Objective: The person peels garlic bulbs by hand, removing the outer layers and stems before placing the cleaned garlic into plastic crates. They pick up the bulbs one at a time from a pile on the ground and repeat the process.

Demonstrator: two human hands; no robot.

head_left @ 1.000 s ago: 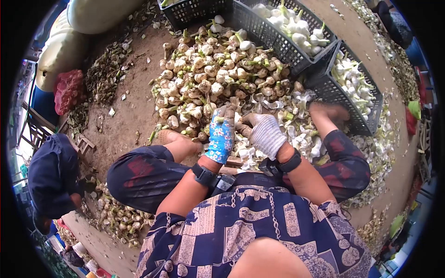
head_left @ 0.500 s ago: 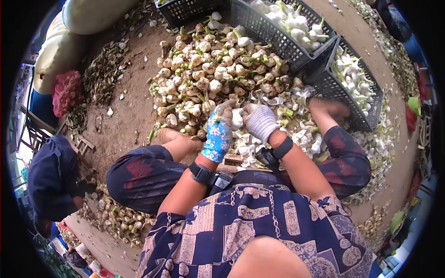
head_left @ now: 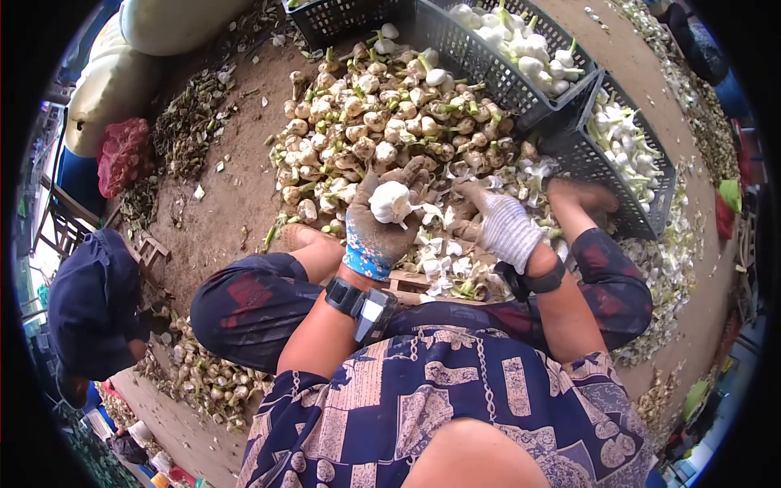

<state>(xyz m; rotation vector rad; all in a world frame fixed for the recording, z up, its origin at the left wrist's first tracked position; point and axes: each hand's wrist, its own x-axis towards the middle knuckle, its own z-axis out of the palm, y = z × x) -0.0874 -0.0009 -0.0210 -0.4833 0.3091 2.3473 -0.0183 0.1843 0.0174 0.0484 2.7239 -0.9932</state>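
A: The left hand (head_left: 374, 232), in the blue flowered glove, is lying palm up and cupping a white garlic bulb (head_left: 390, 202), fingers curling round it.

B: And the right hand (head_left: 506, 228)?

A: White knit glove, resting low on the peel scraps (head_left: 443, 264) just beside the left one. I can't tell whether it's gripping anything, because the fingertips are buried in the scraps.

B: How is that bulb looking to handle?

A: Light and firm, I'd say. The clean skin is probably a bit slick, but the glove palm should be giving grip. Pinching hard could be splitting the cloves apart, so holding round the fat middle seems safest, not at the stem end.

B: What's lying around them?

A: A big pile of unpeeled garlic (head_left: 382, 122) is sitting on the dirt floor (head_left: 220, 211) right ahead of the hands. Beyond it, two black crates (head_left: 460, 53) are holding white bulbs. Another person (head_left: 89, 309) is crouching well off to the left.
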